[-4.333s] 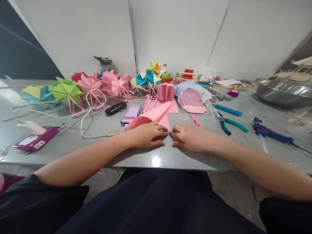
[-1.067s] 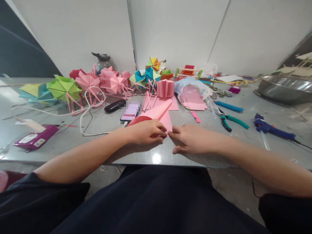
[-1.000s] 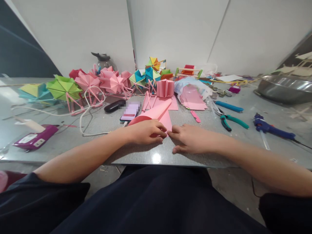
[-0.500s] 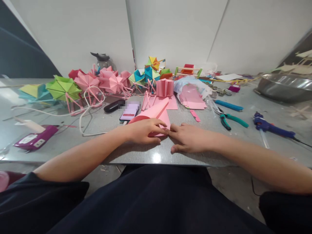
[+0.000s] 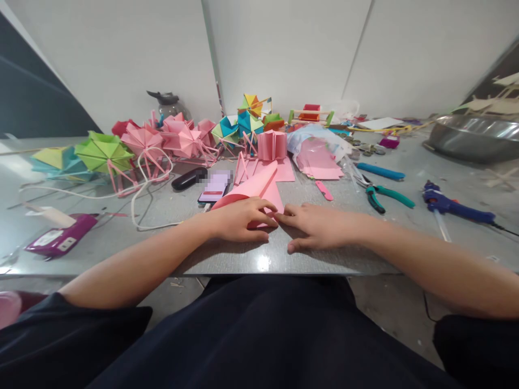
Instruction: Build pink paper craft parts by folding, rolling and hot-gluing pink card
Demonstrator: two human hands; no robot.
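A sheet of pink paper lies before me, its left part curled up and over toward the right. My left hand rests on the near side of the sheet, fingers spread and pressing it down. At the sheet's near right corner, the fingertips of my right hand touch the paper's edge; its thumb is apart on the table. Just beyond stand a folded pink paper piece and more flat pink sheets. The underside of the curled sheet is partly hidden by my left hand.
Left are a phone, a black case, a white cable and a purple power socket. Right are a pink cutter, green-handled pliers, a blue glue gun and a metal bowl. Paper wheels stand behind.
The paper and my left hand stay nearly as they were. My right hand has shifted very slightly along the near right corner. The camera view has tilted a little.
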